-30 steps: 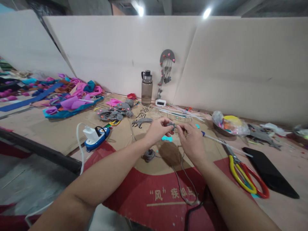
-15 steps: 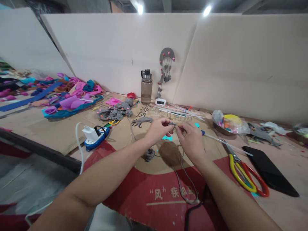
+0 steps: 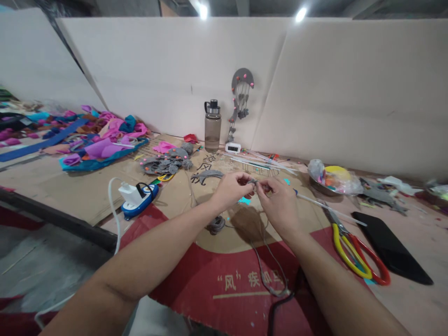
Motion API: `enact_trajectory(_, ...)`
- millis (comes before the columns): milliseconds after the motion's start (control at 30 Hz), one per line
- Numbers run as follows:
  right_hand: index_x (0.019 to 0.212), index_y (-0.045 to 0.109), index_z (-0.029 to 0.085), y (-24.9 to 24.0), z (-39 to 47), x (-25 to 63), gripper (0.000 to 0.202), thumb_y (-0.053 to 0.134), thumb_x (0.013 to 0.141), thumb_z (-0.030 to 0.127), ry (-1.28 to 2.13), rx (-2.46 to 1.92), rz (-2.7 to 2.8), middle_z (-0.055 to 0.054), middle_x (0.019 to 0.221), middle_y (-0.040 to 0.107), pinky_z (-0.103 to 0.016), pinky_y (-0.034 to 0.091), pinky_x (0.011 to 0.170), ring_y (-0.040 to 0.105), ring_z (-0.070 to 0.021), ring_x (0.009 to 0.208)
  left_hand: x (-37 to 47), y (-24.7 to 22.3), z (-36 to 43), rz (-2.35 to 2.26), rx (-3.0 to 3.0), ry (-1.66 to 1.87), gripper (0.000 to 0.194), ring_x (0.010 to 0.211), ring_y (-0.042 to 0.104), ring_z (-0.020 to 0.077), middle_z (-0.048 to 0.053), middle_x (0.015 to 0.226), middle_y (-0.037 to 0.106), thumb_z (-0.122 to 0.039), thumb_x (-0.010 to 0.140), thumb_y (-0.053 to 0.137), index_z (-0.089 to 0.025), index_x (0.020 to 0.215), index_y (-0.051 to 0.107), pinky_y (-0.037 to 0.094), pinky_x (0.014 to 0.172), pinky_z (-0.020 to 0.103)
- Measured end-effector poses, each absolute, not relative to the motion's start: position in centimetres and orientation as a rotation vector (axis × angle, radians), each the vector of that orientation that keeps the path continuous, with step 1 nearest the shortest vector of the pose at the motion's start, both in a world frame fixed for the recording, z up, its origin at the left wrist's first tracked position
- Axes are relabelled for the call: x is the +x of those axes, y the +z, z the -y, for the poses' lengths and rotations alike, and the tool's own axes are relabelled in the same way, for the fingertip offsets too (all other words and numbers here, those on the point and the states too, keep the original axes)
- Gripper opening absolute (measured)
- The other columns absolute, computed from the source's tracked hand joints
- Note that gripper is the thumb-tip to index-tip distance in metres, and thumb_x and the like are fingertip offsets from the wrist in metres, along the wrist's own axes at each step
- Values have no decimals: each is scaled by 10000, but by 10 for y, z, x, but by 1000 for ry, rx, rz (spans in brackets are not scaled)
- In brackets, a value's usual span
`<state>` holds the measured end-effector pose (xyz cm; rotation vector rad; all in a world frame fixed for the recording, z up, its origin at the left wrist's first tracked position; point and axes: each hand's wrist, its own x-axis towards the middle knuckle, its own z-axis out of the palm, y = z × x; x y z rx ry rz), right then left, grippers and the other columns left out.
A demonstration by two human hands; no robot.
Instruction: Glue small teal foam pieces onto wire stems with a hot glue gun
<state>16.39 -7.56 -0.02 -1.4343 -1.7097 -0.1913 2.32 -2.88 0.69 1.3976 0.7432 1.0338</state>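
My left hand (image 3: 231,190) pinches a small grey piece (image 3: 252,181) between thumb and fingers over the cardboard. Close against it, my right hand (image 3: 278,198) is closed at the right end of the same piece, its fingertips pinched together on it. Grey cord (image 3: 261,261) hangs below my right hand and loops down over the red part of the cardboard. A small coil of grey cord (image 3: 216,225) lies under my left wrist. A curved grey felt piece (image 3: 210,173) rests beyond my left hand.
Scissors (image 3: 353,256) and a black phone (image 3: 392,247) lie at the right, near a glue stick (image 3: 329,206) and a bowl (image 3: 325,186). A bottle (image 3: 213,128) stands at the back. At the left are a power strip (image 3: 140,203), grey felt pieces (image 3: 164,163) and coloured scraps (image 3: 105,144).
Both hands stay close together on the grey piece, with only a very slight shift of the fingers to the right. Nothing has been let go.
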Motion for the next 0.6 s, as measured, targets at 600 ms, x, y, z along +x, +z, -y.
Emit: enact_trajectory(600,798,610,185,-1,76,163,128,579,825,307,78,-1478,1508,-62,758,652,-331,437,676,582,-190,702,27,2,29,-637,1217,998,46,547,632,88,8,661,643,-104,782,666,-104,769,621,540,593,239)
